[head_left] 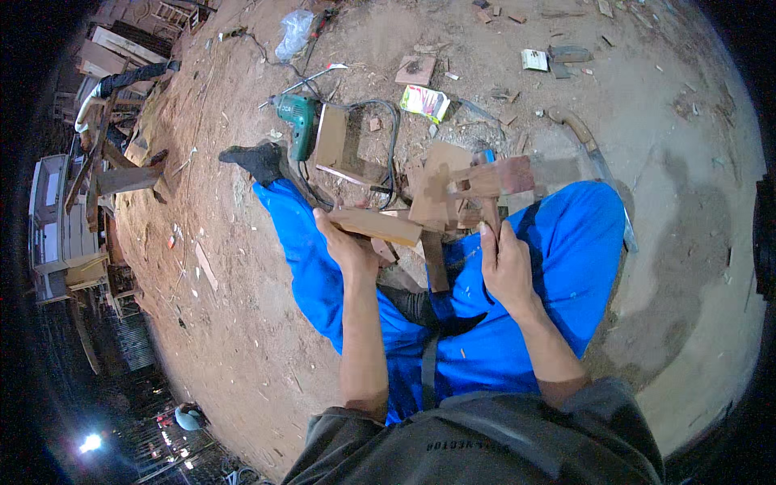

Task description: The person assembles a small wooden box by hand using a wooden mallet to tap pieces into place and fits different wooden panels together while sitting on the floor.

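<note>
My left hand [353,252] is closed around the near end of a flat wooden piece [378,223], held level above my lap. Its far end reaches toward a blurred pile of wood pieces [436,174] between my legs. In my right hand [509,271], closed, is the handle of what looks like a wooden mallet [491,212]. The blocky mallet head [513,175] has a reddish end and stands over the pile, slightly smeared by motion. Beneath the left piece, an upright strip of wood [436,263] shows near my lap. The pile partly hides what lies under the mallet.
A green power drill [297,121] and its cord lie beyond my left leg, beside an angled wooden piece [331,139]. Near my right knee rests a handsaw [596,155]. Farther off are a colourful packet [424,103] and a plastic bag [295,34]. Another person [109,87] works at far left.
</note>
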